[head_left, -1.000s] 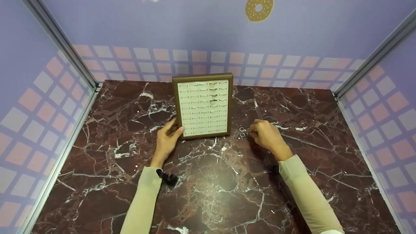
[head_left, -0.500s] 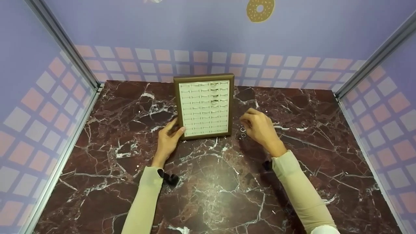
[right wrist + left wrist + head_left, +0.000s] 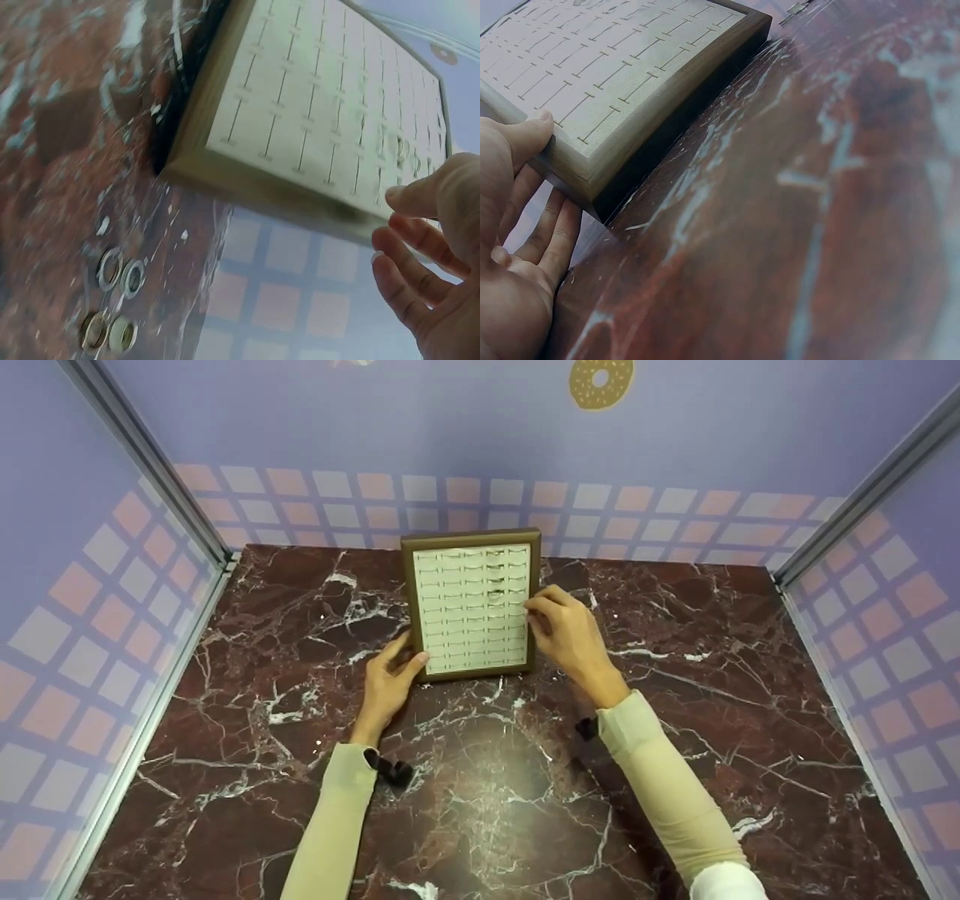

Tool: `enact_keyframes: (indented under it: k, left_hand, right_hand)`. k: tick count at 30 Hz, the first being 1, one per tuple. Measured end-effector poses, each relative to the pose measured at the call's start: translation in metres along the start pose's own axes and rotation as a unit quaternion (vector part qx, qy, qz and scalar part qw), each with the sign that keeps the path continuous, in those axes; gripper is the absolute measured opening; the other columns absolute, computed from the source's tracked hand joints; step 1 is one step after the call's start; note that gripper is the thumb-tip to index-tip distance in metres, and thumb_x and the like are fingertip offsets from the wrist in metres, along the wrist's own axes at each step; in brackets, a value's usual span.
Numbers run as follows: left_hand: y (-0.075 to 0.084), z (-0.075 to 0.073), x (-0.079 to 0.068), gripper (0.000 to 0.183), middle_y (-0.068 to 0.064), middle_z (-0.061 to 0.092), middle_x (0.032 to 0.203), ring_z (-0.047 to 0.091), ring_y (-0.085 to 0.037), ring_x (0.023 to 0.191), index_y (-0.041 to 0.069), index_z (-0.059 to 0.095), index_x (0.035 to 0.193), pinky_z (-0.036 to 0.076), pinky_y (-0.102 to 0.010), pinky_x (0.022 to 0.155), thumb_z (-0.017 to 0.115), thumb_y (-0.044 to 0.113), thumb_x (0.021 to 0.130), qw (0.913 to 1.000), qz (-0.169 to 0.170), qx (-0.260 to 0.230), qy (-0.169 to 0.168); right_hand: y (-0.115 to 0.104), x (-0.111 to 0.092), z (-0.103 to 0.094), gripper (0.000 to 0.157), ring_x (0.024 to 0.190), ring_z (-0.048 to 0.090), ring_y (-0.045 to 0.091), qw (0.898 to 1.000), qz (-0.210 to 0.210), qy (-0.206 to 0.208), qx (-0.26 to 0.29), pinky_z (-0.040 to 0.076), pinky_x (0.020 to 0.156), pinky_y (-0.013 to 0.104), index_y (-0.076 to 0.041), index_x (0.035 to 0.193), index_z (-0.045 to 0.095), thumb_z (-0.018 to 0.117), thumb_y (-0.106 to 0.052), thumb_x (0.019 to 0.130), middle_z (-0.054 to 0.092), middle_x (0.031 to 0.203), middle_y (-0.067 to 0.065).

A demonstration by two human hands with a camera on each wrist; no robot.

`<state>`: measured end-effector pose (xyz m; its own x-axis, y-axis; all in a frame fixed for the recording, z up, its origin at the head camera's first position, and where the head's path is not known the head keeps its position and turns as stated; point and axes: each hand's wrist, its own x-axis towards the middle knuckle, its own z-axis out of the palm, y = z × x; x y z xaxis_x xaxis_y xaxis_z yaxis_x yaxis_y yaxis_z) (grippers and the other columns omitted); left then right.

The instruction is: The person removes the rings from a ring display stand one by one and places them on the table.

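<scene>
A brown-framed ring display board (image 3: pixel 476 622) with a pale slotted face leans up on the dark marble table. Several rings (image 3: pixel 495 574) sit in slots of its upper right part. My left hand (image 3: pixel 390 679) grips the lower left corner, thumb on the front and fingers behind, as the left wrist view confirms. At the right edge, about mid-height, is my right hand (image 3: pixel 570 634). Its thumb and forefinger (image 3: pixel 409 199) pinch together against the slots on what seems to be a ring, almost wholly hidden by the fingertips.
Several loose rings (image 3: pixel 112 300) lie on the marble to the right of the board, in the right wrist view. A lilac wall (image 3: pixel 480 442) with pink and white squares stands behind the board. Side panels (image 3: pixel 82 607) bound the table.
My right hand has moved left and away from me, from beside the loose rings to the board's right edge. My left hand keeps its grip on the corner.
</scene>
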<state>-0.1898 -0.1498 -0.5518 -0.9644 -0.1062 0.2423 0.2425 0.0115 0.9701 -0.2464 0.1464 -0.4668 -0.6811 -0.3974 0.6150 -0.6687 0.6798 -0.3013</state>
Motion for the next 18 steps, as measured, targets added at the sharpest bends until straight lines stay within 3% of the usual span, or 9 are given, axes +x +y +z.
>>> enact_keyframes:
  k: [7,13,18]
  left_hand:
    - [-0.001,-0.001,0.001,0.052,-0.024,0.063,0.126,0.064,-0.033,0.112,-0.002,0.055,0.140,0.055,-0.030,0.096,0.072,0.001,0.091,0.9999,0.003,-0.009,-0.003]
    - [0.000,-0.001,0.001,0.053,-0.024,0.061,0.130,0.063,-0.032,0.115,-0.003,0.054,0.141,0.054,-0.030,0.098,0.072,0.002,0.091,1.0000,0.001,-0.003,-0.006]
    - [0.000,-0.001,0.000,0.053,-0.023,0.060,0.133,0.063,-0.032,0.116,-0.003,0.054,0.141,0.053,-0.032,0.100,0.072,0.002,0.092,1.0000,-0.006,-0.002,-0.004]
  right_hand:
    - [-0.011,0.016,0.016,0.015,0.081,0.064,0.019,0.999,-0.012,0.024,0.029,0.056,0.071,0.026,-0.002,0.102,0.075,0.069,0.001,0.089,0.066,0.102,0.008]
    - [-0.016,0.024,0.028,0.014,0.091,0.065,0.020,0.999,-0.022,0.040,0.022,0.057,0.084,0.029,-0.004,0.103,0.074,0.067,-0.001,0.091,0.065,0.104,0.007]
    - [-0.019,0.029,0.035,0.013,0.092,0.065,0.021,0.998,-0.027,0.048,0.012,0.057,0.085,0.029,-0.005,0.101,0.075,0.066,-0.002,0.092,0.064,0.102,0.008]
